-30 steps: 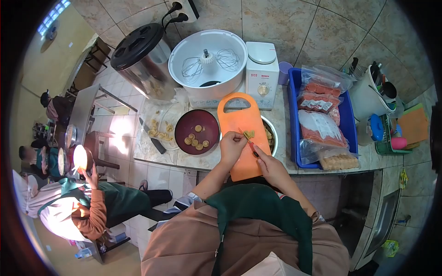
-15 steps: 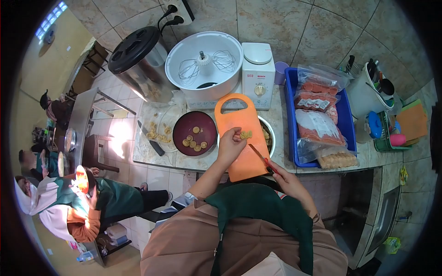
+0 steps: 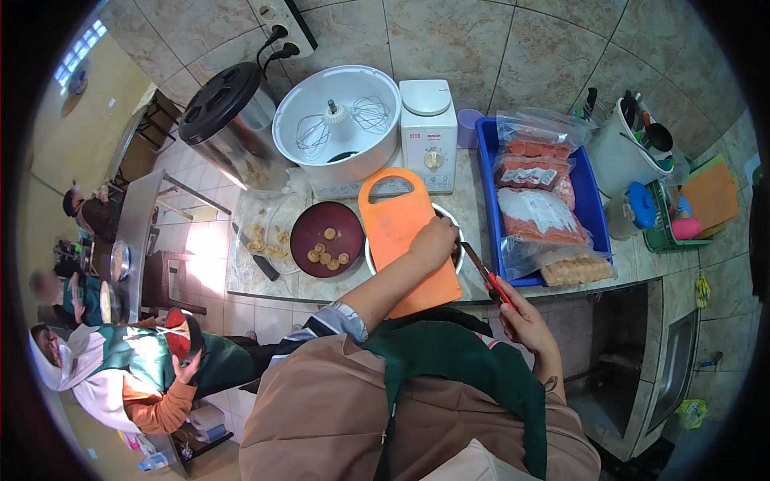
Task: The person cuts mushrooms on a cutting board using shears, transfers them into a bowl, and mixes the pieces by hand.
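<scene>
Knife [image 3: 485,275]: in the right hand [image 3: 523,321], fingers wrapped round the red handle; light and stiff, best held there, its blade pointing toward the bowl.
Left hand [image 3: 435,243]: apart from the right, at the bowl's opening; fingertips hidden, so cannot say whether they grasp anything.
Orange board [image 3: 399,220]: lying over part of the bowl; probably stiff and light, easiest to lift by its handle slot.
White bowl [image 3: 451,213]: under the board; contents mostly hidden.
Maroon plate [image 3: 307,226]: holds pale rounds [image 3: 323,258], likely soft and a little slippery, best pinched at the edges.
Blue tray [image 3: 491,200]: bagged red meat, plus a pale ridged pack at the near end.
Mixer bowl [image 3: 286,152]: two wire whisks around its centre post.
Co-worker [image 3: 160,403]: well apart, holding a round pan.
</scene>
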A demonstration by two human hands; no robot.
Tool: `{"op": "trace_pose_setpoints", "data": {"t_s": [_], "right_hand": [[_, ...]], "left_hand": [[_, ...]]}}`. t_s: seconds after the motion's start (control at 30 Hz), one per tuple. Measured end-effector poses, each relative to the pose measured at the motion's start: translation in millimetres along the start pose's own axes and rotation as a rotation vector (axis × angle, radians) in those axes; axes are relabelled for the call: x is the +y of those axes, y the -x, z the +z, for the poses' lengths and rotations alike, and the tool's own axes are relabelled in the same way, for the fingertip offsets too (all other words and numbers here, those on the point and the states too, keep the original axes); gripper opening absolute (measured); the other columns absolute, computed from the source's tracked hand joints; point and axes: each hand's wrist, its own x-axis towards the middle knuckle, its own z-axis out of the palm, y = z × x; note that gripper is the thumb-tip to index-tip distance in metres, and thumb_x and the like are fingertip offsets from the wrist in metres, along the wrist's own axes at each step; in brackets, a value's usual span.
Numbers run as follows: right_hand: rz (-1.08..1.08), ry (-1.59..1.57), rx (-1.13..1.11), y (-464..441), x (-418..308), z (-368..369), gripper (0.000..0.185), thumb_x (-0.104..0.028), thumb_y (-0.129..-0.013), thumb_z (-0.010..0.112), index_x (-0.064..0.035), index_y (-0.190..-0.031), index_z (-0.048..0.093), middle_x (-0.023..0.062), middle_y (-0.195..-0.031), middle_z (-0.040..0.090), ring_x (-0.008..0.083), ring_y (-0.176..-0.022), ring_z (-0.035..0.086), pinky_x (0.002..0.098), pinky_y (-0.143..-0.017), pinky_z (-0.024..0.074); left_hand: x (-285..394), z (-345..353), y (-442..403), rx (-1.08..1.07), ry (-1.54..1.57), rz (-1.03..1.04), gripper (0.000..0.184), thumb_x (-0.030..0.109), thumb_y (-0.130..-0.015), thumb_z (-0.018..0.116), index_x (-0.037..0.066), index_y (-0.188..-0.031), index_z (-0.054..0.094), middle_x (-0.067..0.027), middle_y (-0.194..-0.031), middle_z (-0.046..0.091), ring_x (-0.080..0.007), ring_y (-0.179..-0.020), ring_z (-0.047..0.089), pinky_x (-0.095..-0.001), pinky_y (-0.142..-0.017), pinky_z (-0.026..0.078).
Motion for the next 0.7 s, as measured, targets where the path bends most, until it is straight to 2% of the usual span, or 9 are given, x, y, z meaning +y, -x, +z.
{"op": "trace_pose_setpoints", "data": {"t_s": [0.03,0.13,0.33,0.4,0.47,0.5,0.57,0.7], "right_hand": [[0.002,-0.011,0.018,2.0,-1.5,-0.5,0.046,-0.013,-0.089,0.041,-0.0190,-0.133,0.029,-0.0043,-0.058,0.038,0.0038,-0.046,0.035,0.0174,-0.042,0.0317],[-0.022,-0.023,0.037,3.5,-0.7,-4.4,0.047,-0.015,-0.089,0.042,-0.0189,-0.134,0.028,-0.0031,-0.059,0.039,0.0045,-0.045,0.036,0.0175,-0.041,0.0312],[-0.034,-0.051,0.051,5.4,-6.2,-8.1,0.048,-0.015,-0.089,0.042,-0.0176,-0.134,0.027,-0.0026,-0.059,0.039,0.0046,-0.044,0.036,0.0176,-0.040,0.0300],[-0.040,-0.051,0.035,2.5,-7.8,-7.2,0.047,-0.014,-0.089,0.041,-0.0177,-0.134,0.028,-0.0033,-0.058,0.038,0.0038,-0.044,0.035,0.0175,-0.039,0.0289],[-0.035,-0.047,0.083,-1.3,-8.9,-6.0,0.047,-0.014,-0.089,0.041,-0.0175,-0.134,0.027,-0.0034,-0.058,0.038,0.0039,-0.043,0.034,0.0173,-0.039,0.0291],[-0.049,-0.026,0.073,-3.0,-12.7,-3.7,0.047,-0.014,-0.089,0.041,-0.0169,-0.134,0.027,-0.0035,-0.057,0.038,0.0041,-0.043,0.034,0.0174,-0.039,0.0296],[-0.049,-0.013,0.048,-8.0,-13.5,-3.0,0.047,-0.015,-0.089,0.041,-0.0167,-0.134,0.027,-0.0036,-0.057,0.038,0.0041,-0.043,0.034,0.0174,-0.039,0.0298],[-0.030,0.012,0.031,-15.6,-19.0,1.4,0.047,-0.016,-0.089,0.041,-0.0164,-0.134,0.027,-0.0038,-0.057,0.038,0.0037,-0.043,0.034,0.0173,-0.039,0.0299]], "left_hand": [[2.9,1.0,-1.8,0.012,-0.079,0.045,0.017,0.011,-0.068,0.060,0.001,-0.083,0.060,-0.0138,-0.088,0.055,-0.0282,-0.082,0.053,-0.0374,-0.074,0.045],[6.0,9.7,-5.0,0.095,-0.061,0.081,0.016,0.012,-0.065,0.062,0.002,-0.077,0.059,-0.0127,-0.081,0.055,-0.0289,-0.079,0.053,-0.0388,-0.069,0.045],[-0.2,20.2,-1.7,0.072,-0.157,0.079,0.011,0.015,-0.067,0.058,0.005,-0.063,0.061,-0.0121,-0.074,0.056,-0.0275,-0.074,0.054,-0.0384,-0.066,0.044],[0.8,16.3,3.7,0.039,-0.180,0.037,0.012,0.018,-0.069,0.057,0.006,-0.069,0.061,-0.0103,-0.077,0.057,-0.0266,-0.077,0.054,-0.0382,-0.068,0.042],[6.5,3.5,15.3,0.261,-0.077,0.190,0.013,0.018,-0.072,0.057,0.007,-0.078,0.061,-0.0086,-0.083,0.058,-0.0256,-0.082,0.054,-0.0384,-0.073,0.040],[5.0,-3.6,21.8,0.265,-0.085,0.166,0.013,0.018,-0.072,0.057,0.007,-0.078,0.061,-0.0086,-0.083,0.058,-0.0256,-0.082,0.054,-0.0384,-0.073,0.040],[-1.3,-15.9,34.5,0.463,0.089,0.048,0.016,0.017,-0.073,0.057,0.007,-0.085,0.061,-0.0070,-0.089,0.059,-0.0247,-0.086,0.054,-0.0382,-0.077,0.038],[-60.3,-38.7,67.6,0.647,0.108,-0.243,0.019,0.016,-0.071,0.057,0.005,-0.086,0.060,-0.0110,-0.089,0.059,-0.0292,-0.079,0.056,-0.0400,-0.070,0.043]]}}
